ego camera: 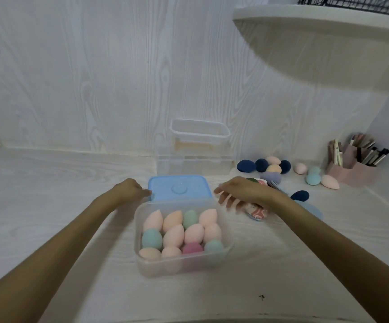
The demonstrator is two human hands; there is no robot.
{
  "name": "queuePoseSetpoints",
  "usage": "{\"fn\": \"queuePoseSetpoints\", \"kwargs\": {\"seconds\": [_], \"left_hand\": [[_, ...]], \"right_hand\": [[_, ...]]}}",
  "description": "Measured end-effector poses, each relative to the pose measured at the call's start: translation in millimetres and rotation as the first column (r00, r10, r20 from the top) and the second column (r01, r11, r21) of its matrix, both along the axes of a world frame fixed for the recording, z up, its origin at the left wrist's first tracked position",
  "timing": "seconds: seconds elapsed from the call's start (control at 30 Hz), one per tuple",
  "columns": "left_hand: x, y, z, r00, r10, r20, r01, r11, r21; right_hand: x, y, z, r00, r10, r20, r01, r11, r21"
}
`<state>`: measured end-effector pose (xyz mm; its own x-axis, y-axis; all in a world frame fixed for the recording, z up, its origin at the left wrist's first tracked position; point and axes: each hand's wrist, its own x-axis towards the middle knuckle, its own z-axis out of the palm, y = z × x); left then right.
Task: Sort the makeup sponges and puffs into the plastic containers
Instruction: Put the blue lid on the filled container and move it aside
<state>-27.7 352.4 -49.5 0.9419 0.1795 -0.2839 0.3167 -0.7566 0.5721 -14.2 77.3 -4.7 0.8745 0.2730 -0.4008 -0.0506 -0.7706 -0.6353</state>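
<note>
**One container filled, lid being reached for, loose sponges left at the back right**

A clear plastic container (184,264) is seen near the front middle of the worktop (48,206), open-topped and packed with egg-shaped makeup sponges (173,236): mostly peach, a few teal or green, one dark pink. This part of the sort is judged done. Just behind it, touching its far rim, a blue lid (179,188) lies flat.

The left hand (130,190) is placed at the lid's left edge, fingers curled against it; whether the lid is actually gripped cannot be told. The right hand (240,192) is held beside the lid's right edge with fingers spread apart and nothing held. Under the right wrist a patterned puff (256,212) is partly hidden.

Against the back wall, stacked clear containers (195,155) are seen, and they appear to hold nothing. Toward the back right corner, a loose group of sponges (270,167) in navy, peach and lilac remains unsorted, with further sponges (314,177) just beside a pink brush holder (352,169).

The work is judged roughly half done: capping the full container looks like the step in hand, with the loose sponges and puffs yet to be boxed.
</note>
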Motion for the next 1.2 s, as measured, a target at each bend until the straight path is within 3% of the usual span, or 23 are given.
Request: {"fn": "queuePoseSetpoints", "kwargs": {"seconds": [0.1, 0.17, 0.3, 0.4, 0.47, 0.57, 0.67, 0.77, 0.8, 0.87, 0.93, 1.07, 1.2], "left_hand": [[1, -7, -3, 1.000, 0.003, -0.019, -0.005, 0.991, -0.130], [3, -13, -5, 1.000, 0.002, -0.015, -0.005, 0.978, -0.207], [4, -13, -11, 0.995, 0.054, 0.090, -0.027, 0.962, -0.271], [-5, -10, -5, 0.971, 0.206, 0.123, -0.110, 0.839, -0.533], [-14, -6, 3, 0.970, 0.224, 0.095, -0.112, 0.758, -0.642], [-30, 0, 17, 0.971, 0.178, 0.159, -0.026, 0.739, -0.673], [-47, 6, 31, 0.946, 0.113, 0.302, 0.103, 0.782, -0.614], [-66, 11, 42, 0.878, 0.080, 0.473, 0.184, 0.854, -0.486], [-71, 11, 43, 0.850, 0.037, 0.525, 0.200, 0.900, -0.386], [-89, 10, 48, 0.806, -0.081, 0.587, 0.131, 0.991, -0.043], [-104, 8, 51, 0.776, -0.160, 0.610, 0.041, 0.978, 0.204], [-113, 1, 51, 0.749, -0.123, 0.651, 0.075, 0.992, 0.102], [-114, -4, 52, 0.786, -0.159, 0.598, 0.186, 0.982, 0.016]], "right_hand": [[22, 14, -20, 0.997, -0.063, 0.054, 0.073, 0.979, -0.189], [30, 23, -35, 0.995, -0.097, 0.019, 0.099, 0.978, -0.182], [31, 23, -34, 0.969, -0.230, -0.092, 0.240, 0.964, 0.113], [21, 14, -22, 0.942, -0.239, -0.234, 0.311, 0.883, 0.352], [13, 9, -14, 0.942, -0.230, -0.244, 0.321, 0.832, 0.453], [0, 8, 2, 0.964, -0.195, -0.180, 0.263, 0.790, 0.553], [-12, 4, 14, 0.994, -0.099, -0.045, 0.107, 0.822, 0.559], [-23, 2, 18, 0.982, -0.143, 0.123, 0.050, 0.827, 0.559], [-26, 1, 18, 0.964, -0.185, 0.192, 0.051, 0.836, 0.547], [-35, -1, 16, 0.897, -0.242, 0.370, 0.033, 0.871, 0.490], [-41, -5, 15, 0.861, -0.231, 0.454, -0.004, 0.889, 0.458], [-54, -10, 15, 0.910, -0.224, 0.348, -0.005, 0.835, 0.550], [-66, -12, 25, 0.935, -0.325, 0.143, 0.141, 0.710, 0.689]]}}
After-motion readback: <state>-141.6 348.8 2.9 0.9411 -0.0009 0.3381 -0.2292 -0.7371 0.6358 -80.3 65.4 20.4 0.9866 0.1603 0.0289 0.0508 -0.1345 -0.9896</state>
